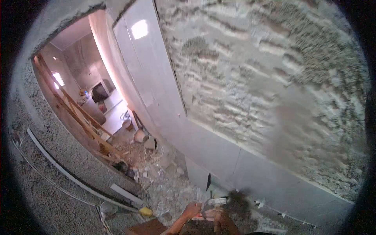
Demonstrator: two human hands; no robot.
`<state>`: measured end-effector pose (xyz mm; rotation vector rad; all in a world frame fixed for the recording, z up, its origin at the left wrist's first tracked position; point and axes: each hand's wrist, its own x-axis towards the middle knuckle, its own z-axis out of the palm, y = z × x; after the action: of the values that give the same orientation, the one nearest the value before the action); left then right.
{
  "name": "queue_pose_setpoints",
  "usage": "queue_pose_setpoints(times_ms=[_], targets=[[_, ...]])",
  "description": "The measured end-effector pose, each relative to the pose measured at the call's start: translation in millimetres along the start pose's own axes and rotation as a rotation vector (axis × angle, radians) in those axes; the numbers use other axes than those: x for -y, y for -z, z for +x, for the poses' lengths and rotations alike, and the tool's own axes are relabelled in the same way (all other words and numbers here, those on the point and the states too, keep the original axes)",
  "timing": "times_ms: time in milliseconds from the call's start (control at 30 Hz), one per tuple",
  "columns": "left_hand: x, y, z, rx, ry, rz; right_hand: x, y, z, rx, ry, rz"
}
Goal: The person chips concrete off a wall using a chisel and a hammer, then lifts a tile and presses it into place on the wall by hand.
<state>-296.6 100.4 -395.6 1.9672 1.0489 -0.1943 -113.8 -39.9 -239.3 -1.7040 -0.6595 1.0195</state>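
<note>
My left hand (pixel 191 210) is low in the view, its fingers curled closed, with a small bit of red at the fingertips. What it grips is too small to make out. Close beside it on the right is my right hand (pixel 214 215), smeared, so its fingers do not show clearly. A red-and-white object (pixel 198 217) lies between and just below the two hands; its kind is unclear. Just beyond the right hand is a pale, box-like item (pixel 217 201). A dark, blurred patch (pixel 241 205) is to the right of it.
Large grey tiles (pixel 211 145) line the lower wall, with rough mortar (pixel 250 78) above. Rubble (pixel 168 188) covers the floor. A yellow sponge-like block (pixel 146 212) sits at left near a pale strip (pixel 126 194). Through the doorway are wooden planks (pixel 84 119) and a bucket (pixel 140 136).
</note>
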Motion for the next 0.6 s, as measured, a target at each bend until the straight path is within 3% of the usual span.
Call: queue_pose_setpoints(times_ms=[67,167,233,267,400,533,600], targets=[[43,-39,-6,0.091,0.066,0.007,-30,-8,-2,0.037,-0.035,-0.037],[42,-81,-56,0.281,0.282,-0.015,-71,-18,-7,0.127,-0.053,-0.134],[-87,-6,-103,0.257,0.278,-0.440,-96,-21,-4,0.190,-0.102,-0.208],[-78,-3,-82,0.257,0.297,-0.517,-111,-26,-1,0.226,-0.133,-0.236],[67,-80,-50,0.267,0.321,-0.622,-189,-49,11,0.381,-0.311,-0.351],[202,-146,-96,0.273,0.381,-0.637,-283,-80,27,0.530,-0.416,-0.501],[241,-160,-134,0.257,0.544,-0.372,-335,-95,44,0.600,-0.423,-0.595]])
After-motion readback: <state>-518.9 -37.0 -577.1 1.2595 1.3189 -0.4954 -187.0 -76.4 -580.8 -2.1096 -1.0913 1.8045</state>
